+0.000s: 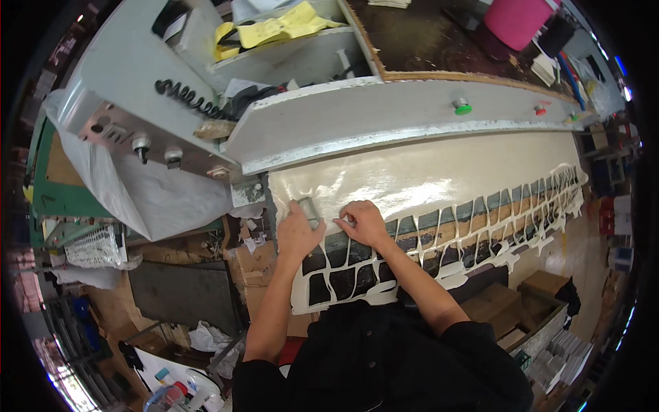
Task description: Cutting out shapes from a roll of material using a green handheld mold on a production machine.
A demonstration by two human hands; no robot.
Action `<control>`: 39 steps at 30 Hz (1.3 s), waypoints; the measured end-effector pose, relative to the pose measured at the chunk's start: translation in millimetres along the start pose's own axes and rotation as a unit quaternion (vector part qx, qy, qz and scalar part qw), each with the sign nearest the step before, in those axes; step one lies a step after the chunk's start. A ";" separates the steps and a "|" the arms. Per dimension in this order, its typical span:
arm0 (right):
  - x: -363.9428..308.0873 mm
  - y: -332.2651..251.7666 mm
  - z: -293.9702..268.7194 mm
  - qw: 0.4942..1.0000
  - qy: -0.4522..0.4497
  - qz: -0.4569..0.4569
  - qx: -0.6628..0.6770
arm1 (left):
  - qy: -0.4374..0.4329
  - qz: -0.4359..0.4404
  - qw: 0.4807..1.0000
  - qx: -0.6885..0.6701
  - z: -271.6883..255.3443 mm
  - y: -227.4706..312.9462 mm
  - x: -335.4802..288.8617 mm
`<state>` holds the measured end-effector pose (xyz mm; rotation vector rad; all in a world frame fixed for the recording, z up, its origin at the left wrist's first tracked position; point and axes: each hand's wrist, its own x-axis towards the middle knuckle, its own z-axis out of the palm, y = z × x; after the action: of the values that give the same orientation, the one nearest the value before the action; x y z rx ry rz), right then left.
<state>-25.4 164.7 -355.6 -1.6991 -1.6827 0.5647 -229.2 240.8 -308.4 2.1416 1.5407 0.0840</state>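
A cream, glossy sheet (384, 175) lies over a dark cutting bed, its near side a web of thin strips around rows of cut-out holes. At the sheet's left part my left hand (298, 235) grips a small four-sided metal cutting die (310, 211), fingers on its frame, which rests on the sheet by the uncut area. Just to the right, my right hand (365, 223) is closed with its fingertips pinched together near the border of the holes. Whatever may be between those fingertips is too small to make out.
Behind the sheet runs a grey machine beam (405, 103) with a green button (463, 107) and a red button (540, 110). A knobbed control panel (147, 141) stands left. Yellow cloth (281, 27) and a pink bucket (516, 24) lie beyond. Cardboard boxes (491, 305) sit at lower right.
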 end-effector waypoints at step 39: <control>1.8 1.3 3.4 0.997 -0.045 -0.034 -0.052 | 0.120 0.157 0.953 -0.230 61.3 -21.2 -59.9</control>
<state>-26.8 167.0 -358.5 -1.7049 -1.8557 0.5376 -249.0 169.9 -357.1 2.0176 1.1390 0.7590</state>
